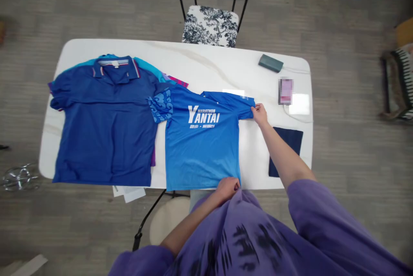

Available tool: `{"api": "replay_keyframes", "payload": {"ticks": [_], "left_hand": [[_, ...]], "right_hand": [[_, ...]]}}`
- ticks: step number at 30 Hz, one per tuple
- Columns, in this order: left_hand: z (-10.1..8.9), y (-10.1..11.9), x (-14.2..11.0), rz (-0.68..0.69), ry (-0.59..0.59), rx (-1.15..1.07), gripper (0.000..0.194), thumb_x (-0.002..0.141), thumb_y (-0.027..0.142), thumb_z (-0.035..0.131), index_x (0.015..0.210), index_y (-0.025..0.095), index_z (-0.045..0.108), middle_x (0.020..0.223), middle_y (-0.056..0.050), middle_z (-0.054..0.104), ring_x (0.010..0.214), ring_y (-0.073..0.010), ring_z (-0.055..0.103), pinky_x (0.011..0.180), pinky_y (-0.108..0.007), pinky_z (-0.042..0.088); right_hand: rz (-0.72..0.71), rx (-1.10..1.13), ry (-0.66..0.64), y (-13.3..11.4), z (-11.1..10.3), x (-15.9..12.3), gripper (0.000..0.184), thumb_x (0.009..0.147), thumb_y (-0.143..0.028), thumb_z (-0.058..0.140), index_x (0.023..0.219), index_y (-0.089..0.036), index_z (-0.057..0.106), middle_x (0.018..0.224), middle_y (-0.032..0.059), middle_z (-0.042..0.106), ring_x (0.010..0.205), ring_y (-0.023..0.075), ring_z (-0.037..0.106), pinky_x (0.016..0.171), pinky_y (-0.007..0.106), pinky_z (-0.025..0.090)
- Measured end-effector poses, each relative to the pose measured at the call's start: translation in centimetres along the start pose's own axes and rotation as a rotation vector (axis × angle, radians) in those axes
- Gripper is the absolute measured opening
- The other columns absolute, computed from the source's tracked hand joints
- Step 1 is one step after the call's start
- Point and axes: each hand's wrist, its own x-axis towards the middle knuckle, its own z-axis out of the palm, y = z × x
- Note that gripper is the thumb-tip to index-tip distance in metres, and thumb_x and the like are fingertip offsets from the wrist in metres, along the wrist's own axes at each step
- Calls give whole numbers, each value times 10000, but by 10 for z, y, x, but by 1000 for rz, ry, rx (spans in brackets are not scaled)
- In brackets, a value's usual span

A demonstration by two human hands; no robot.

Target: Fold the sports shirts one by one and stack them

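A blue T-shirt [201,151] with white "Marathon Yantai" lettering lies spread out, front up, on the white table [196,59]. My right hand [260,114] pinches the edge of its right-side sleeve between thumb and fingers. At the hem's lower right corner, by the table's front edge, my left hand [228,187] is closed on the fabric; its fingertips are partly hidden. To the left, a dark blue polo shirt [106,138] lies flat over other garments, and the T-shirt's patterned sleeve rests on its edge.
On the table's right side are a dark folded cloth [290,140], a pixelated phone-like item [285,90] with a cable, and a dark green case [270,63]. A patterned chair [209,24] stands behind the table. A pale round stool [166,220] is in front.
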Motion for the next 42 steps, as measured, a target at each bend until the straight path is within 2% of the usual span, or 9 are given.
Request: {"api": "replay_keyframes", "payload": {"ticks": [3,6,12,15,18,22,27,33,42], "left_hand": [[17,37,38,42,-20,-3,133,897,510,686,965,441,777,1133,-147,836,1159,-318,836,994,-534,594],[-16,52,62,90,211,2,311,1017,577,636,1227,430,811,1306,-199,810,1304,-333,779,1140,-562,564],[-208,27,102,65,952,224,485,1174,470,451,1542,266,691,1587,-186,699,1541,-344,615,1338,-588,474],[-299,4,120,-44,1060,368,596,1163,457,478,1701,223,579,1813,-168,505,1741,-349,386,1438,-579,344],[-355,-16,129,-160,1039,445,737,1142,501,506,1822,223,445,1923,-143,344,1823,-374,196,1473,-624,229],[-390,-28,126,-226,954,511,830,1137,548,463,1893,245,304,1964,-131,237,1845,-378,106,1472,-668,139],[-403,-20,116,-231,902,523,906,1110,593,515,1909,258,250,1964,-149,226,1851,-377,59,1469,-679,87],[-410,2,121,-132,890,544,834,1132,596,478,1874,237,349,1951,-129,272,1847,-338,105,1491,-565,103],[-511,17,207,-180,1042,387,683,1054,644,637,1545,170,662,1661,-277,607,1625,-506,438,1371,-737,245]], "right_hand": [[-18,-115,131,39,-67,12,291,927,-471,653,1122,-262,598,989,57,703,1000,291,668,1046,523,587],[-162,-275,273,52,-97,9,377,1001,-455,576,1267,-198,653,1282,197,718,1260,366,644,1209,646,513],[-541,-444,-130,9,-26,8,578,1166,-401,359,1658,-240,614,1746,130,608,1614,344,530,1358,600,444],[-616,-485,-248,-14,22,25,640,1190,-480,348,1774,-273,510,1876,57,475,1746,324,394,1448,610,335],[-587,-518,-240,-20,49,53,719,1186,-590,361,1818,-258,446,1928,46,377,1809,329,275,1504,631,196],[-497,-492,-132,-13,61,91,815,1174,-683,354,1865,-251,331,1970,49,264,1840,342,165,1514,678,68],[-508,-444,-68,-19,61,104,914,1159,-766,336,1894,-238,204,1988,79,182,1849,390,71,1475,779,10],[-501,-466,0,-11,35,29,909,1150,-715,422,1901,-264,180,2001,80,89,1853,408,43,1471,785,12],[-367,-534,-1,66,6,-55,1038,1065,-742,584,1889,-219,230,1985,162,134,1841,457,114,1453,821,76]]}}
